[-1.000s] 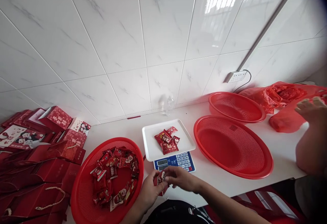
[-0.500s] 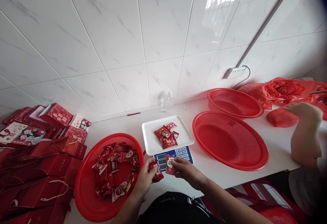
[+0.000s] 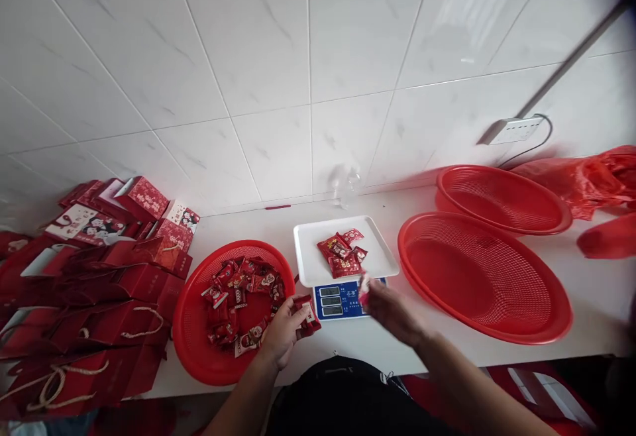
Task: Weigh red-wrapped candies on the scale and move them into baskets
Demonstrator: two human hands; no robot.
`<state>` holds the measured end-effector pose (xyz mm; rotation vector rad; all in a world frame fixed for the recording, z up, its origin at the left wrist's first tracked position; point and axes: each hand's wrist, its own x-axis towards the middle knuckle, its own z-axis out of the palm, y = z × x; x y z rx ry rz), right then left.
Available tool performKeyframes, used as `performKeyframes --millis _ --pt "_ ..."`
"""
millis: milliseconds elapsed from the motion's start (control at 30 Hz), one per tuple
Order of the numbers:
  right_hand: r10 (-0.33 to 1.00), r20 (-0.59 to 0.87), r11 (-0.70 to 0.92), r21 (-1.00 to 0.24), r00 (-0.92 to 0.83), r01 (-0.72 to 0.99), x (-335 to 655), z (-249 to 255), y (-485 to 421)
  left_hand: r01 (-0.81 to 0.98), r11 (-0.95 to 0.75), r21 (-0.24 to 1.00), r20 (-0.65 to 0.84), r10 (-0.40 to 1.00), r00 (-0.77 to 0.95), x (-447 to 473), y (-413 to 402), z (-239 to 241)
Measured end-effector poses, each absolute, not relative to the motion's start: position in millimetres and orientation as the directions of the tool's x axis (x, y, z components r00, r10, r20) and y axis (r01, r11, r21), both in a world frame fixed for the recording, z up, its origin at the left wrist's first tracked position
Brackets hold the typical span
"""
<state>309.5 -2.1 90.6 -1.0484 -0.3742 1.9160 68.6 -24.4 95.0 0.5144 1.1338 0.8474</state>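
Observation:
Between the fingers of my left hand are red candy packets; how many I cannot tell. My right hand, smeared by motion, pinches a small red-and-white candy packet over the keypad of the digital scale. Several red candy packets lie in a pile on the scale's white tray. To the left of the scale, beside my left hand, stands a red plastic basket holding many wrapped candies.
Two red mesh baskets stand right of the scale, one behind the other. Red gift bags and boxes crowd the left side. A clear object stands by the wall. Red plastic bags lie far right, below a power strip.
My right hand has moved apart from my left with its candy packet, toward the scale's tray. The view has turned left, and the other person's arm has left it.

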Motion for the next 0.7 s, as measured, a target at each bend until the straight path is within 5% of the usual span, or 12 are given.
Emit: performKeyframes --millis 133,300,400,567,700 --pt "0.916 -0.397 -0.367 -0.780 -0.052 -0.507 326 114 24 -0.417 0.611 0.673 -0.550 0.790 0.271 59 -24 99" --pt "0.876 -0.348 -0.387 -0.921 -0.333 -0.055 272 121 7 -0.366 0.668 0.648 -0.520 0.739 0.429 73 -30 104" --pt "0.864 -0.339 -0.300 -0.941 -0.372 0.160 240 113 -10 -0.323 0.681 0.657 -0.513 0.718 0.471 86 -34 102" --pt "0.901 -0.273 -0.160 -0.932 -0.338 0.325 252 97 -10 -0.342 0.717 0.607 -0.646 0.697 0.312 85 -34 87" --pt "0.968 -0.214 -0.108 -0.832 -0.134 0.545 285 82 11 -0.404 0.715 0.570 -0.700 0.680 0.215 74 -29 83"
